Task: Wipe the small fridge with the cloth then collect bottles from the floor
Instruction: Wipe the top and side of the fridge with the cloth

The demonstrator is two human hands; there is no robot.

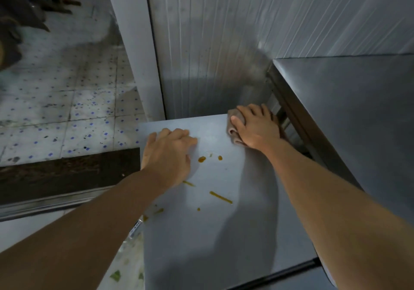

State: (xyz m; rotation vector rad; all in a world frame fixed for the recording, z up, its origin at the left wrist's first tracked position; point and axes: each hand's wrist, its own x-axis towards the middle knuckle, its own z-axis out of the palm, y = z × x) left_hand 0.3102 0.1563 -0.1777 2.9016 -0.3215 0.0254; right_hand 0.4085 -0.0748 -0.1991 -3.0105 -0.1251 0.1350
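Note:
The small fridge's flat grey top (224,233) fills the lower middle of the view, marked with several orange-brown drips and streaks (220,197). My right hand (255,128) presses a crumpled brownish cloth (235,130) onto the top's far right corner, fingers spread over it. My left hand (169,155) lies flat on the top near its far left edge, fingers slightly curled, holding nothing. A clear plastic bottle (134,231) shows partly on the floor beside the fridge's left side; most of it is hidden.
A steel counter (358,115) stands higher on the right, close to the fridge. A ribbed metal wall (224,43) rises behind. To the left are dirty spotted floor tiles (67,110), a dark doormat (67,173) and green scraps (115,275) on the floor.

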